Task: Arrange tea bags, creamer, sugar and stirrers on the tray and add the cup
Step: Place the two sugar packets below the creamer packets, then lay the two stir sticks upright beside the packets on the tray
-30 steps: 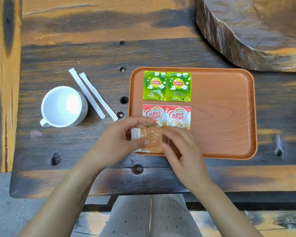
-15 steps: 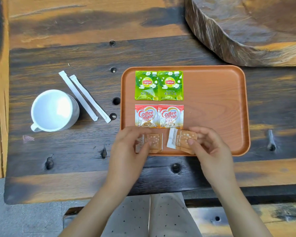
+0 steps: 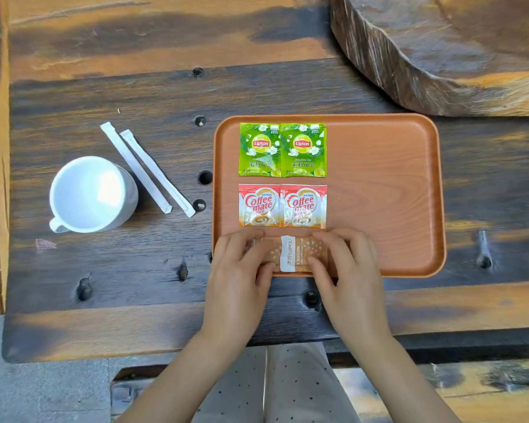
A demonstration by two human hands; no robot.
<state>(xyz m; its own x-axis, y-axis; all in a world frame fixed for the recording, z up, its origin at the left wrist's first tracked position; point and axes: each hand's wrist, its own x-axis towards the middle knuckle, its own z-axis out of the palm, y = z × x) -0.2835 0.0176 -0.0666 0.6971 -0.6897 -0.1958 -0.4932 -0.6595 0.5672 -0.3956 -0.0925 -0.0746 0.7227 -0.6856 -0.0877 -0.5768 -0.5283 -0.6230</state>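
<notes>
An orange-brown tray [image 3: 385, 190] lies on the dark wooden table. Two green Lipton tea bags [image 3: 283, 150] sit side by side at its upper left, with two Coffee mate creamer packets [image 3: 283, 206] right below them. Below those, two tan sugar packets [image 3: 290, 254] lie flat, side by side, near the tray's front rim. My left hand [image 3: 242, 270] presses on the left packet and my right hand [image 3: 345, 267] on the right one. A white cup [image 3: 90, 193] and two white wrapped stirrers [image 3: 148, 174] rest on the table left of the tray.
A thick rough wooden slab [image 3: 446, 47] fills the far right corner behind the tray. The table top has several dark holes, such as one hole [image 3: 205, 177] by the tray's left rim. The table's front edge runs just under my wrists.
The two sugar packets, first held together and then apart in each hand, now lie side by side on the tray under my fingers. My right hand moved left toward the left hand.
</notes>
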